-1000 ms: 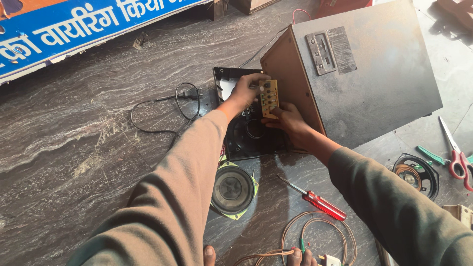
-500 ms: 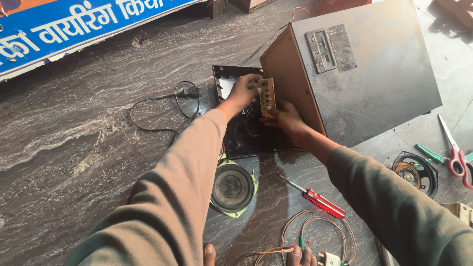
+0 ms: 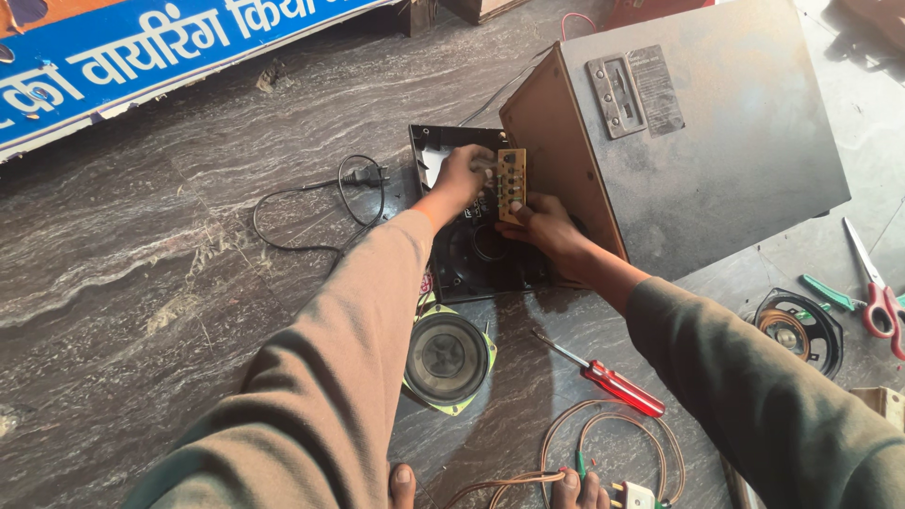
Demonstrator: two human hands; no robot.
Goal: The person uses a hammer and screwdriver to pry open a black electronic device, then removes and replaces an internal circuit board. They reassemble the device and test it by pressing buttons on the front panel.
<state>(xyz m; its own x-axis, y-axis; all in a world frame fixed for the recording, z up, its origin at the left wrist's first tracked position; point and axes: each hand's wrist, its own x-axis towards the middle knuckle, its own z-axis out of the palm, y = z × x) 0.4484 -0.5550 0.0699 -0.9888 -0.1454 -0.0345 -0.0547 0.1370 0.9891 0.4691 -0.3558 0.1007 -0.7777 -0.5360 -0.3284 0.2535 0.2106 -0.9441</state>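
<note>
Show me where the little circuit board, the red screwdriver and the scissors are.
circuit board [image 3: 511, 185], head view, middle of the tan board.
red screwdriver [image 3: 622, 388], head view, on the red handle.
scissors [image 3: 883, 306], head view, on the red handle loop.

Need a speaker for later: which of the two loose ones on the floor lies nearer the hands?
The square-framed speaker, cone up, beside the left sleeve. The round black one lies far right by the scissors.

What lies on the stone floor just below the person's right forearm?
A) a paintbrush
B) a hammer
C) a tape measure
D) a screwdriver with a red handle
D: a screwdriver with a red handle lies on the floor below the right forearm, while the right hand and left hand hold a small circuit board.
</note>
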